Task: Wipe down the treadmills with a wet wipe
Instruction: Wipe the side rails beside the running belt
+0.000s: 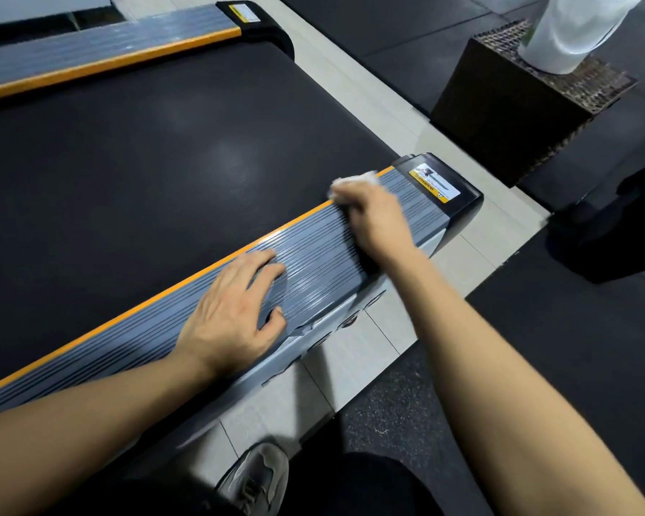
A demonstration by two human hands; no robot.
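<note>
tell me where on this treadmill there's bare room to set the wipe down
The black belt between the two orange strips is bare. The grey side rail is free behind the left hand. Crowded: rail end, where the right hand presses the wipe near the warning label.

Gym: treadmill [164, 162], second treadmill [108, 50], black rubber flooring [574, 348].

I see dim overhead light, soft glare on the belt [187, 150], motion-blurred right hand [369, 214], and bowed wide-angle edges.

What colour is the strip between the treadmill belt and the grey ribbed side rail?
Orange strip, clearest in the head view.
</note>
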